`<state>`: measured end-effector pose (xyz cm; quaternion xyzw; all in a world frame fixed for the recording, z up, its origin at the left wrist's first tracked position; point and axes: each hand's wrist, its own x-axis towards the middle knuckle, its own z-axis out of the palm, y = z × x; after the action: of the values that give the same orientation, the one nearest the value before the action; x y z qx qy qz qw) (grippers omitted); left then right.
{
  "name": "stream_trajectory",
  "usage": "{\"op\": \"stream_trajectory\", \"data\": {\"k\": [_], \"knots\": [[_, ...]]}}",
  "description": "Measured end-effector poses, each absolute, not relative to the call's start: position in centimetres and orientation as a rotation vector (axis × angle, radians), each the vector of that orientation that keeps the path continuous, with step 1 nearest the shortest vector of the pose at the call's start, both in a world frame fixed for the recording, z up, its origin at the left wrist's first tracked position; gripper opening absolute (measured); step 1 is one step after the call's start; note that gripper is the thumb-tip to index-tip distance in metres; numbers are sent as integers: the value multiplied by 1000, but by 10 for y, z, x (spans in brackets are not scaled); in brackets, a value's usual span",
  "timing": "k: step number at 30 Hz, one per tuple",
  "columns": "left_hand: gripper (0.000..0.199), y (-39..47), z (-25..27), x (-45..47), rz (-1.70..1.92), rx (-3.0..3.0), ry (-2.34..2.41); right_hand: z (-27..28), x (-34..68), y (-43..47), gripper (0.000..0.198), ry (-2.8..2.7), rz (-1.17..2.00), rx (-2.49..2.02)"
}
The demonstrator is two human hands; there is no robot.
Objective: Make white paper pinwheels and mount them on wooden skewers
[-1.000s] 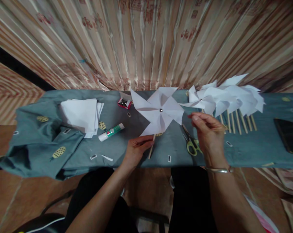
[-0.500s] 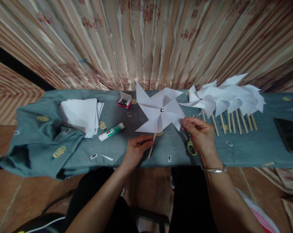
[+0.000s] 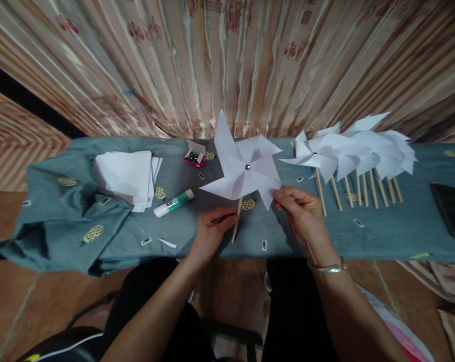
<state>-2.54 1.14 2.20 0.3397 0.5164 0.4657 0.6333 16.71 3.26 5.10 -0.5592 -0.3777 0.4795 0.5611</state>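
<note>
A white paper pinwheel [image 3: 246, 173] with a silver pin at its centre is held up over the near side of the table. My left hand [image 3: 213, 226] is closed on its wooden stick [image 3: 236, 226], below the blades. With thumb and fingertips, my right hand [image 3: 300, 211] pinches the tip of the lower right blade. Several finished-looking pinwheels [image 3: 363, 151] lie overlapped to the right, their sticks pointing towards me.
On the left lie a stack of white paper [image 3: 125, 176] and a glue stick [image 3: 174, 202]. A small red box of pins [image 3: 194, 155] stands open behind. A dark phone [image 3: 451, 208] rests far right on the grey-green cloth [image 3: 317, 241]. A paper scrap [image 3: 166, 243] lies near the front edge.
The pinwheel's blades have turned clockwise a little, and my right hand has moved slightly left with the blade tip. The scissors seen beneath my right hand are now hidden.
</note>
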Motion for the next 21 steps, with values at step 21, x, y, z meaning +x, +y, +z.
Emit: {"op": "stream_trajectory", "data": {"k": [21], "knots": [[20,14,24,-23,1092,742,1204,46,140,25,30,-812,1385,-1297]]}}
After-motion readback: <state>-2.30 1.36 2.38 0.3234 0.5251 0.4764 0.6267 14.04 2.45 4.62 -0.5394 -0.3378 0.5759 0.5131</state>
